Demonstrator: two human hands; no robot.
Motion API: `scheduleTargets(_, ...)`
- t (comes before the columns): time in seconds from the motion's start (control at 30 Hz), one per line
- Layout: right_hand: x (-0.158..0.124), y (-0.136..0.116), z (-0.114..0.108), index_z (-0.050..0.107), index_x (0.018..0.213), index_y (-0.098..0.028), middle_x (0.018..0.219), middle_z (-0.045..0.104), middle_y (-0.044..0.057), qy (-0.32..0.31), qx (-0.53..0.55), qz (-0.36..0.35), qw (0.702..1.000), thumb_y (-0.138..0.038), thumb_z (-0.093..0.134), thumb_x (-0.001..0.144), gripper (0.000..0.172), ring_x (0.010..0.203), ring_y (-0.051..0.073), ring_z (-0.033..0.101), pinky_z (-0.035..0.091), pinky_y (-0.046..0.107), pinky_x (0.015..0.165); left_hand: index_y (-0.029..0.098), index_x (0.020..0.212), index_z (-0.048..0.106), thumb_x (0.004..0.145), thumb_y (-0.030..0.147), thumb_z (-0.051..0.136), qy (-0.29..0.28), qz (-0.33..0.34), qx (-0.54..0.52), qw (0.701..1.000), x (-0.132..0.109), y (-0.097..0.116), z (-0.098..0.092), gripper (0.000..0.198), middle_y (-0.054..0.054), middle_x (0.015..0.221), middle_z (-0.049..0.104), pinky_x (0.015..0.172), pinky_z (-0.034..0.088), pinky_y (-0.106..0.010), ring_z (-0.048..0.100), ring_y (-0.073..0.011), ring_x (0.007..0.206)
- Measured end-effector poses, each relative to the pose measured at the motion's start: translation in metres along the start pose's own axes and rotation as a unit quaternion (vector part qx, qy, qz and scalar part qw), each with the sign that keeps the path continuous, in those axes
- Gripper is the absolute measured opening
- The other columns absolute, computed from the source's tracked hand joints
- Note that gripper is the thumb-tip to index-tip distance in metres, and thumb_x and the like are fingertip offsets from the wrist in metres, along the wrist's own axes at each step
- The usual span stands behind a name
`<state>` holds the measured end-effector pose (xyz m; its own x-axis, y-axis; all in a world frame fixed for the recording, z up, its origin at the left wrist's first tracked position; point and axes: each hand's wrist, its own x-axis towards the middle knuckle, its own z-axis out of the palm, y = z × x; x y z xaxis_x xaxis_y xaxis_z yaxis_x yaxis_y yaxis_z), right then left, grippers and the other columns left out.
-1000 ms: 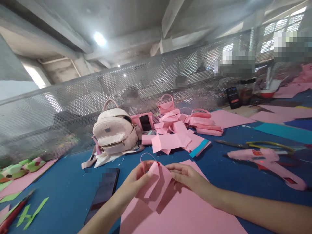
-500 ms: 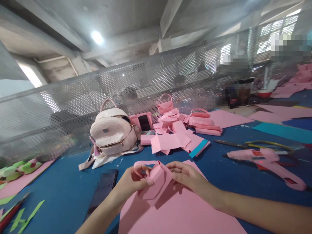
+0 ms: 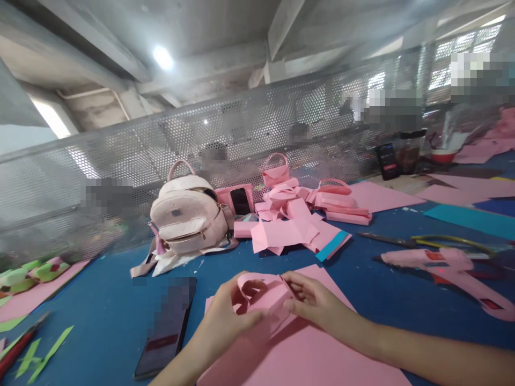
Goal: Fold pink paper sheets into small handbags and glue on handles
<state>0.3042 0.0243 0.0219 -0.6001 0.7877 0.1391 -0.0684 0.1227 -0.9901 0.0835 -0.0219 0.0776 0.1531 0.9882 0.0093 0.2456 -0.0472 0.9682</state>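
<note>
Both my hands hold a small folded pink paper bag (image 3: pixel 263 295) with a thin loop handle, just above a large pink paper sheet (image 3: pixel 306 354) on the blue table. My left hand (image 3: pixel 227 319) grips its left side with fingers curled round the paper. My right hand (image 3: pixel 311 300) pinches its right edge. The bag looks squashed between them.
A dark phone (image 3: pixel 167 327) lies left of my hands. Behind are a pale pink backpack (image 3: pixel 187 214) and a pile of pink paper bags and cut pieces (image 3: pixel 298 214). A pink glue gun (image 3: pixel 446 271) and scissors (image 3: pixel 418 241) lie at right. Green scraps (image 3: pixel 40 354) are at left. A perforated metal screen (image 3: pixel 241 139) closes the back.
The paper bag has been lowered and pressed flatter between my hands; its handle loop has folded down. My left hand has wrapped further round it.
</note>
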Motion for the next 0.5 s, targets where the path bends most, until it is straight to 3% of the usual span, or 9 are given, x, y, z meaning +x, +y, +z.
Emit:
scheduleTargets(0.07, 0.001, 0.0, -0.001, 0.065, 0.106, -0.022, 0.089, 0.061, 0.002, 0.002, -0.004, 0.001, 1.0, -0.057, 0.075, 0.084, 0.043, 0.089, 0.023, 0.059, 0.049, 0.034, 0.081, 0.022, 0.106, 0.076, 0.075, 0.026, 0.082, -0.003, 0.037, 0.01, 0.999, 0.001, 0.007, 0.001, 0.031, -0.005, 0.104, 0.072, 0.084, 0.044, -0.03, 0.062, -0.021, 0.095)
scheduleTargets(0.17, 0.003, 0.002, -0.001, 0.066, 0.103, -0.021, 0.085, 0.06, 0.002, 0.002, -0.005, 0.002, 1.0, -0.057, 0.075, 0.083, 0.042, 0.084, 0.022, 0.058, 0.049, 0.033, 0.079, 0.018, 0.087, 0.073, 0.085, 0.036, 0.077, -0.001, 0.076, -0.023, 0.997, 0.005, 0.018, -0.004, 0.019, -0.002, 0.089, 0.066, 0.08, 0.041, -0.026, 0.058, -0.0158, 0.085)
scheduleTargets(0.23, 0.004, 0.002, -0.002, 0.066, 0.101, -0.021, 0.084, 0.059, 0.001, 0.002, -0.003, 0.002, 1.0, -0.058, 0.075, 0.084, 0.042, 0.082, 0.022, 0.058, 0.049, 0.033, 0.078, 0.017, 0.076, 0.064, 0.088, 0.043, 0.075, -0.003, 0.062, -0.063, 0.996, 0.009, 0.023, -0.009, 0.03, 0.0, 0.077, 0.061, 0.074, 0.04, -0.024, 0.055, -0.0129, 0.076)
scheduleTargets(0.4, 0.004, 0.003, -0.003, 0.066, 0.102, -0.02, 0.084, 0.061, 0.002, 0.011, 0.004, 0.003, 1.0, -0.062, 0.071, 0.085, 0.046, 0.082, 0.022, 0.058, 0.049, 0.033, 0.077, 0.019, 0.088, 0.061, 0.09, 0.05, 0.071, -0.028, 0.02, -0.139, 0.99, 0.015, 0.02, -0.015, 0.033, 0.004, 0.068, 0.056, 0.064, 0.037, -0.02, 0.049, -0.0086, 0.063)
scheduleTargets(0.5, 0.004, 0.004, -0.004, 0.066, 0.104, -0.02, 0.086, 0.062, 0.003, 0.013, 0.001, 0.006, 1.0, -0.062, 0.071, 0.086, 0.046, 0.083, 0.022, 0.06, 0.049, 0.032, 0.075, 0.017, 0.084, 0.06, 0.09, 0.051, 0.071, -0.041, 0.006, -0.163, 0.986, 0.017, 0.017, -0.017, 0.036, 0.004, 0.065, 0.053, 0.059, 0.036, -0.02, 0.045, -0.0079, 0.058)
